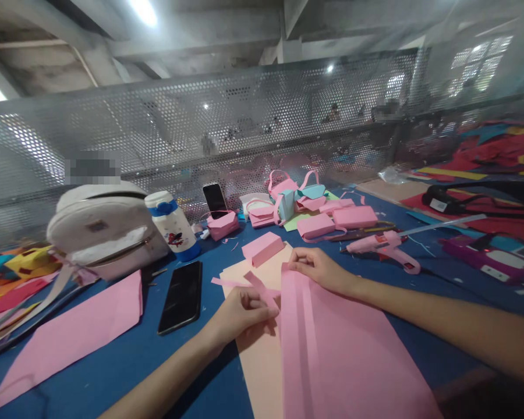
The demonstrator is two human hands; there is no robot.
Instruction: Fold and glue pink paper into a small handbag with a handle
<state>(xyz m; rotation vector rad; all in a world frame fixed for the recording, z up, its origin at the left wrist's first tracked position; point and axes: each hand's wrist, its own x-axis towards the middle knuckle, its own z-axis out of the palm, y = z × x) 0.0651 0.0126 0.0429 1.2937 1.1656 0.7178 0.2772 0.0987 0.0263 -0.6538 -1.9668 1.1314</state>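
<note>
A large pink paper sheet (pixel 344 349) with lengthwise folds lies on the blue table (pixel 126 361), over a peach sheet (pixel 257 361). My left hand (pixel 242 311) pinches the sheet's left edge near a thin pink paper strip (pixel 248 284). My right hand (pixel 318 269) presses closed fingers on the sheet's far corner. A small pink paper box (pixel 262 248) sits just beyond both hands.
A black phone (pixel 181 297) lies left of my hands, with another pink sheet (pixel 74 331) further left. A white bag (pixel 100 230), a bottle (pixel 172 224), a standing phone (pixel 215 201), several pink paper handbags (pixel 314 224) and a pink glue gun (pixel 384 247) stand behind. A mesh wall (pixel 244 128) closes the back.
</note>
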